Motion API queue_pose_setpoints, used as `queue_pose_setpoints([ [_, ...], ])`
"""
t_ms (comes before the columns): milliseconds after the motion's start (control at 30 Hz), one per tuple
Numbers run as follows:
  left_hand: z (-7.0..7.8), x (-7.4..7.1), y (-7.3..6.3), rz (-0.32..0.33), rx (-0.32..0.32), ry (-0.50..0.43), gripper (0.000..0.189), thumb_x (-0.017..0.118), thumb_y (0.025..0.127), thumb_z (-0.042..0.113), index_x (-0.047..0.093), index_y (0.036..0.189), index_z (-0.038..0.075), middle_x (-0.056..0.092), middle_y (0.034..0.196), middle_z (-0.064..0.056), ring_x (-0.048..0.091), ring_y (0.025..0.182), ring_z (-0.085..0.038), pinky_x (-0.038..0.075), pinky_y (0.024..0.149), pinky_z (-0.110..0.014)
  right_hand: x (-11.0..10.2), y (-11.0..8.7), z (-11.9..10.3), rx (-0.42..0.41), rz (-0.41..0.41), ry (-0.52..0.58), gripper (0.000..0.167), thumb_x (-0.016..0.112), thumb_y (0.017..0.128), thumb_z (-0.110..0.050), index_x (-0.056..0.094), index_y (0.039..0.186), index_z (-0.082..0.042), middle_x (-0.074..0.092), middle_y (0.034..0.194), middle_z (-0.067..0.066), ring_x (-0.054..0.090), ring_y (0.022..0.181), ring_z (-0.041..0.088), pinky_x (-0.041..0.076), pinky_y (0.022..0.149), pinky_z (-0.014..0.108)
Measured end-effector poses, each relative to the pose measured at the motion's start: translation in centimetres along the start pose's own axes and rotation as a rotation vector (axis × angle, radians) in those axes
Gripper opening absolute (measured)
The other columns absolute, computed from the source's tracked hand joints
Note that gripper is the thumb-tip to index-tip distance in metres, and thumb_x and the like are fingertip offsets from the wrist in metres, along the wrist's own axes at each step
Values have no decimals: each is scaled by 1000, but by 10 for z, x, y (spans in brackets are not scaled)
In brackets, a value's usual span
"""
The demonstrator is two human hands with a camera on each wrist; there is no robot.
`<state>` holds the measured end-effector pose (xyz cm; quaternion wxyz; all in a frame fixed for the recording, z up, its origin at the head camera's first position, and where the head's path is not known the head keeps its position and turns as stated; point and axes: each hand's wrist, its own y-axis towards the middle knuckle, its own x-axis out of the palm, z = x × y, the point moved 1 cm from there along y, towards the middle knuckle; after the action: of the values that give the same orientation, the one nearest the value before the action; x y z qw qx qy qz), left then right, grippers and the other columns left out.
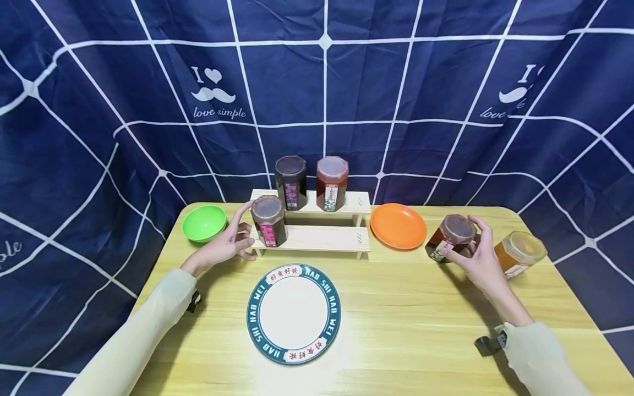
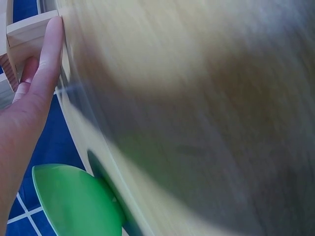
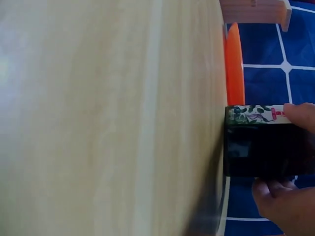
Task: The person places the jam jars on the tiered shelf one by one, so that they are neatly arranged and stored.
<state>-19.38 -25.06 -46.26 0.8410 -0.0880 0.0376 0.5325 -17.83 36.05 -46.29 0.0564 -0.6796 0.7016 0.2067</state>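
Observation:
My left hand (image 1: pixel 227 242) is at the left end of a two-step wooden shelf (image 1: pixel 327 237). Its fingers reach along the shelf's end, one of them lying straight on the wood (image 2: pixel 30 37) in the left wrist view. Beside that hand, a dark jar with a pink label (image 1: pixel 269 223) stands on the lower step; whether fingers touch it I cannot tell. On the right, my right hand (image 1: pixel 482 261) grips a dark red jar (image 1: pixel 451 236), thumb on its label side and fingers around the back. In the right wrist view this jar (image 3: pixel 266 150) looks dark, its base at the tabletop.
Another dark jar (image 1: pixel 291 184) and a red jar (image 1: pixel 332 184) occupy the upper step. A yellow-orange jar (image 1: pixel 520 253) stands right of my right hand. Around the table (image 1: pixel 396 319) are a green bowl (image 1: pixel 203 223), an orange plate (image 1: pixel 398 226) and a blue-rimmed plate (image 1: pixel 253 316). Blue curtain hangs behind.

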Motion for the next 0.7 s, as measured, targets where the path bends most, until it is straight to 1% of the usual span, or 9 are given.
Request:
queue_pose_setpoints([
  [100, 0, 0, 0, 1, 5, 1, 98, 54, 109, -7, -4, 175, 38, 29, 133, -27, 61, 101, -40, 66, 85, -59, 1, 0, 1, -6, 15, 1, 104, 79, 92, 14, 14, 169, -13, 46, 135, 0, 56, 120, -2, 46, 100, 6],
  [200, 0, 0, 1, 2, 7, 1, 97, 53, 109, -8, -3, 175, 37, 29, 133, -26, 61, 102, -39, 66, 85, -59, 2, -1, 0, -5, 37, -33, 103, 80, 92, 13, 16, 169, -12, 47, 133, 0, 57, 118, -4, 47, 98, 6],
  [467, 0, 0, 0, 12, 14, 8, 97, 52, 109, -9, -2, 175, 38, 30, 129, -26, 63, 91, -40, 66, 84, -59, 3, -3, -5, 30, 102, -122, 103, 88, 91, 2, 22, 168, -14, 53, 131, -4, 60, 114, -8, 52, 91, 6],
  [600, -1, -1, 0, 14, 9, 14, 98, 52, 108, -9, -2, 174, 38, 32, 130, -27, 65, 92, -42, 67, 83, -58, 1, -4, -8, 40, 119, -156, 103, 91, 89, -2, 26, 168, -15, 55, 129, -4, 60, 112, -10, 51, 91, 6],
  [700, 0, 0, 0, 14, 3, 18, 98, 52, 108, -9, -1, 174, 40, 33, 133, -28, 65, 96, -42, 67, 83, -58, 1, -7, -10, 41, 118, -145, 102, 91, 88, 1, 28, 167, -13, 55, 127, -2, 61, 111, -8, 52, 91, 7],
])
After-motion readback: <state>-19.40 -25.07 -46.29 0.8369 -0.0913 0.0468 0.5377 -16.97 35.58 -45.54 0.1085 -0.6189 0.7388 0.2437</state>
